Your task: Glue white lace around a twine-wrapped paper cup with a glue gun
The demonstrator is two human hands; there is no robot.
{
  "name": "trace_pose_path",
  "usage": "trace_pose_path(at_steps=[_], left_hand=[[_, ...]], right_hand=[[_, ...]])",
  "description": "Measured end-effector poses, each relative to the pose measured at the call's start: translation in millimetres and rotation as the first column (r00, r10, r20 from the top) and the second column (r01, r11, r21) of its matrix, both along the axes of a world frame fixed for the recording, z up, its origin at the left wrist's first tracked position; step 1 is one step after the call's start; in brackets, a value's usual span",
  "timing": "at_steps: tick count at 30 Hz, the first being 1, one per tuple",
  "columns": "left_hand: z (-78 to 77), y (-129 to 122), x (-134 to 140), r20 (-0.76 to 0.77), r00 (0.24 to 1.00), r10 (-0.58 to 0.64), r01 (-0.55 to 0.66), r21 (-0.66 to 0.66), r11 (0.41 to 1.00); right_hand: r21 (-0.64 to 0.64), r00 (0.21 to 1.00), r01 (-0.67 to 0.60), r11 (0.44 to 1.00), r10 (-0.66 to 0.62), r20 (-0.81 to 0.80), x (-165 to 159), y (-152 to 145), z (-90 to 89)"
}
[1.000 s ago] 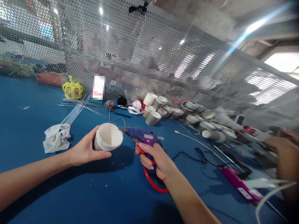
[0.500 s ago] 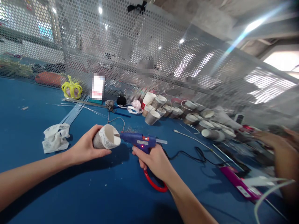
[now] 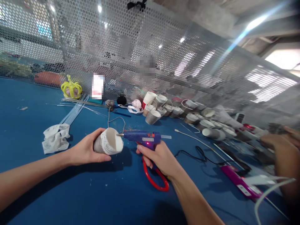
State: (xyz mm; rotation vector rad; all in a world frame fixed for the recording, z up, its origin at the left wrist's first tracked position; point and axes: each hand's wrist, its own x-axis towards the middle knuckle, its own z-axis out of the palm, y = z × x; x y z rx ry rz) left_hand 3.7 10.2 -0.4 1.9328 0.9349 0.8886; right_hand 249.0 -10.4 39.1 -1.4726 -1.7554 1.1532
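Note:
My left hand (image 3: 85, 148) is wrapped round a paper cup (image 3: 99, 145) covered in grey cord, with white lace near its rim. The cup lies tilted, its open mouth facing right. In my right hand (image 3: 157, 156) is a blue glue gun (image 3: 140, 136), its red light on and a clear glue stick (image 3: 166, 137) poking out behind. The metal nozzle (image 3: 120, 134) is at the cup's rim; whether it touches cannot be made out. A red looped handle (image 3: 150, 179), like that of scissors, shows under my right hand; its other end is hidden.
White lace (image 3: 56, 137) lies left, by clear glue sticks (image 3: 75, 109). Grey yarn (image 3: 109, 104) and several cord-wrapped cups (image 3: 153, 116) stand behind. A purple power strip (image 3: 237, 181) and cable (image 3: 199, 153) lie right, near another person's hand (image 3: 278, 140). A perforated screen (image 3: 164, 68) borders the table.
The glue gun has moved slightly right and up, its nozzle drawn out from inside the cup to the rim. The cup has shifted slightly right; more of the red handle shows.

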Motion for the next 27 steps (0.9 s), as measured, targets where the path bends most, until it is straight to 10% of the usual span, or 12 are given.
trace_pose_path(at_steps=[27], left_hand=[[-15.5,3,0,0.274,0.96,0.064,-0.068,0.002,0.998]], right_hand=[[-0.444,0.655,-0.095,0.891,-0.28,-0.701,-19,9,-17.5]])
